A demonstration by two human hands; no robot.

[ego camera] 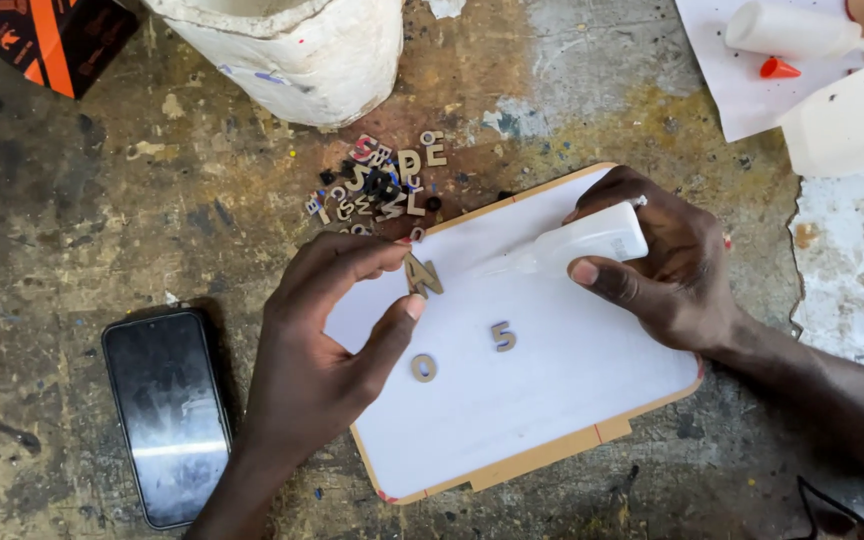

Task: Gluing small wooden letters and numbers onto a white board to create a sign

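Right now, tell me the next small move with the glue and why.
Probably squeeze glue from the bottle in the right hand onto the wooden letter pinched in the left hand: the nozzle points at it, above the white board.

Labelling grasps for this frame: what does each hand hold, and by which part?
Left hand: small wooden cut-out letter, pinched at its edges between thumb and fingertips. Right hand: small translucent plastic glue bottle, gripped around its body, nozzle toward the letter.
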